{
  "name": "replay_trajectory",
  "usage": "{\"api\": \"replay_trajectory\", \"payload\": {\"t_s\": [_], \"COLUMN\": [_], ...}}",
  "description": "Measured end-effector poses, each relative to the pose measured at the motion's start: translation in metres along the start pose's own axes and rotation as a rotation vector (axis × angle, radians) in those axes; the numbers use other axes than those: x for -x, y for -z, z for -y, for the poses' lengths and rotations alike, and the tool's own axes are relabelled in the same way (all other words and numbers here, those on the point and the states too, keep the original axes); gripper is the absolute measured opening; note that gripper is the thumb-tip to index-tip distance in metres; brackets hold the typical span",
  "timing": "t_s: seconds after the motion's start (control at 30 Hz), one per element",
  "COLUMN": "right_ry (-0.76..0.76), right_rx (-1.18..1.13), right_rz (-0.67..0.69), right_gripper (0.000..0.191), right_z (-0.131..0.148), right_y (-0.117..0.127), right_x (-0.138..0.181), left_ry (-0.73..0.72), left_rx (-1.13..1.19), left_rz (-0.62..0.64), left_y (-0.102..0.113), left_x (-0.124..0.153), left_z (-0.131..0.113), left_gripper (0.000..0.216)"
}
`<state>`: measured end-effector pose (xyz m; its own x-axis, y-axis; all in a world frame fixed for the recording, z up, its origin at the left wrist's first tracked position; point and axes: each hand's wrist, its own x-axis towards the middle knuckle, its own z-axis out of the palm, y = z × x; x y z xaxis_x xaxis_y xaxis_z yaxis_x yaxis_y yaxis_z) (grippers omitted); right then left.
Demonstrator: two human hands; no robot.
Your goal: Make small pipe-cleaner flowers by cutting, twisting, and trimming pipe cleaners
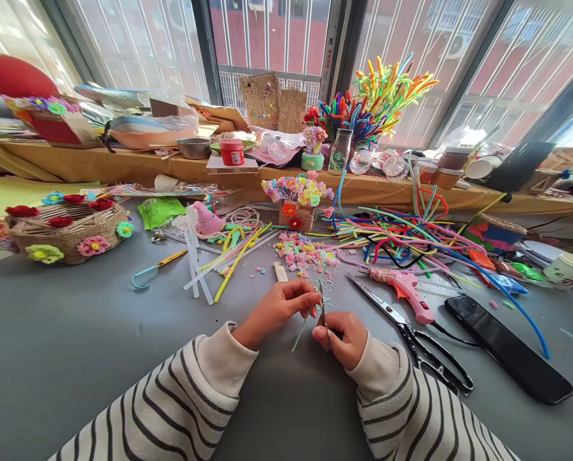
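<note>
My left hand (pixel 282 306) pinches a thin, pale green stem (pixel 298 338) whose lower end hangs down toward the table. Its exact kind is hard to make out. In my right hand (pixel 346 336) is a small pair of scissors (pixel 324 319), blades pointing up and away from me, close to the left fingertips. My fingers hide part of the scissors' handles. Just beyond both hands lies a scatter of pastel fluffy clippings (pixel 303 248). A small pale tag-like piece (pixel 280 272) rests by the left knuckles.
Large black-handled scissors (pixel 394 315), a pink glue gun (pixel 406 291) and a black phone (pixel 507 349) lie at right. Coloured pipe cleaners (pixel 387 230) pile behind them. Glue sticks (pixel 193 259) and a flower-trimmed basket (pixel 70 234) are left. A small flower pot (pixel 296 214) stands ahead.
</note>
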<state>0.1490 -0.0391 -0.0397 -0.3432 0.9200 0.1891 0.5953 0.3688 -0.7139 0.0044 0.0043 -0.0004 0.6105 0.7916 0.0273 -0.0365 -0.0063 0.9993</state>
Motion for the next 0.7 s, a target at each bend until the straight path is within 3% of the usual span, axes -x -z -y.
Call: {"api": "replay_trajectory", "payload": {"t_s": [0.27, 0.47, 0.7], "right_ry": [0.025, 0.032, 0.031], "right_rx": [-0.002, -0.084, -0.044], "right_rz": [-0.158, -0.033, 0.021], "right_gripper": [0.048, 0.056, 0.053], "right_z": [-0.0011, 0.0013, 0.0003], "right_y": [-0.0006, 0.0001, -0.0008], "right_x": [-0.0042, -0.0019, -0.0001], "left_ry": [0.066, 0.008, 0.019], "left_rx": [0.035, 0.005, -0.022], "left_rz": [-0.011, -0.029, -0.009], "left_y": [-0.0017, -0.0004, 0.0001], "left_x": [0.0001, -0.0004, -0.0004], "left_z": [0.0013, -0.0003, 0.0001], "left_gripper": [0.018, 0.019, 0.020]}}
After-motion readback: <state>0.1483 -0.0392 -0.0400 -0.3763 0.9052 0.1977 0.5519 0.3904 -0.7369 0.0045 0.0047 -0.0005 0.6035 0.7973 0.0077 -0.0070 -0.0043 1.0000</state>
